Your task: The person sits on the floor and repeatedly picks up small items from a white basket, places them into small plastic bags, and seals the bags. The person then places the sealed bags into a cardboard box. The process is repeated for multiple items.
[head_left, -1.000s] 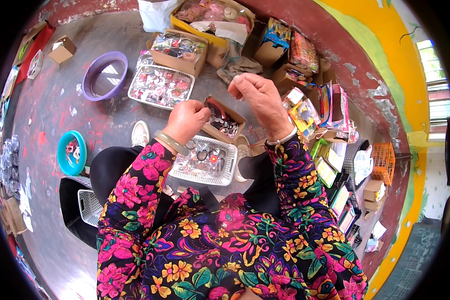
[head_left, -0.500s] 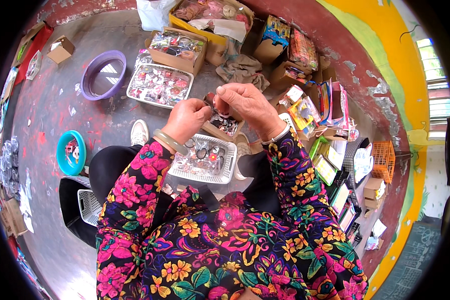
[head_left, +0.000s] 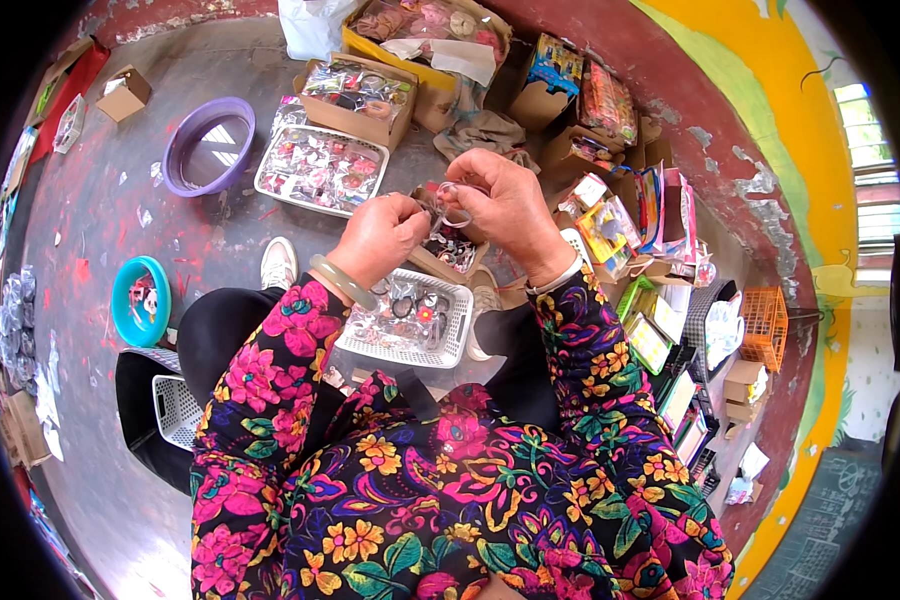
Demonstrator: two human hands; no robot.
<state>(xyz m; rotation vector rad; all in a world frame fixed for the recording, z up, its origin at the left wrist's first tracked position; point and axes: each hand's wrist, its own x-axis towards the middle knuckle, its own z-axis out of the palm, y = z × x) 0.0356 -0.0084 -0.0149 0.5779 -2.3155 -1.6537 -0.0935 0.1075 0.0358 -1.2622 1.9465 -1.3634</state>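
Both hands are raised in front of me over a small cardboard box of little dark and coloured items. Between my fingers is a small clear, shiny plastic piece, thin and loop-like; its exact kind is hard to make out. My left hand, with a pale bangle at the wrist, pinches its left side. My right hand has thumb and forefinger closed on its other side. Nearer to me, a white plastic basket between my feet contains several clear packets with dark rings and a red flower piece.
Beyond lie a white basket of packets, an opened carton and a purple basin. A teal basin stands at left. Boxes and packaged goods line the painted wall at right, near an orange crate.
My right hand has turned, its fingers bending down toward the left hand. The clear piece now shows between both hands. My left hand has shifted slightly right.
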